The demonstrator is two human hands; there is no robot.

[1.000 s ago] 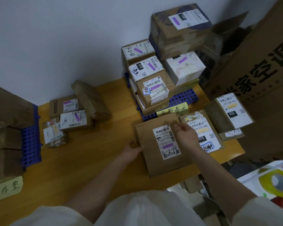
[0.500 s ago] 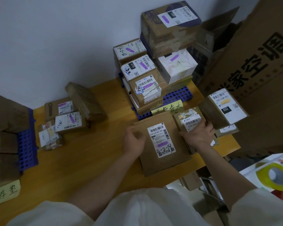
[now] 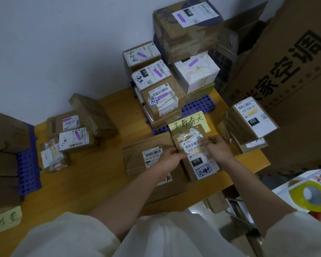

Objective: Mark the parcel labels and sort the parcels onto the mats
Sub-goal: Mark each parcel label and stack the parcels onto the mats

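A small brown parcel (image 3: 196, 156) with a white label marked 070 is held between both hands. My left hand (image 3: 168, 161) grips its left edge and my right hand (image 3: 219, 147) grips its right edge near the top. It overlaps a flat brown parcel (image 3: 137, 160) whose label is partly hidden by my left hand and arm. A blue perforated mat (image 3: 196, 106) behind carries a stack of parcels (image 3: 161, 97) with purple marks on their labels. A yellow paper sign (image 3: 191, 122) lies at the mat's front edge.
Another parcel (image 3: 252, 117) marked 032 sits on the right on a flatter one. Small parcels (image 3: 74, 130) lie at the left on the wooden table (image 3: 93, 173). A second blue mat (image 3: 27, 169) with boxes is far left. A yellow tape roll (image 3: 309, 194) lies lower right.
Both hands left the flat parcel and took hold of the 070 parcel. That parcel has been pulled leftward over the flat parcel's right edge.
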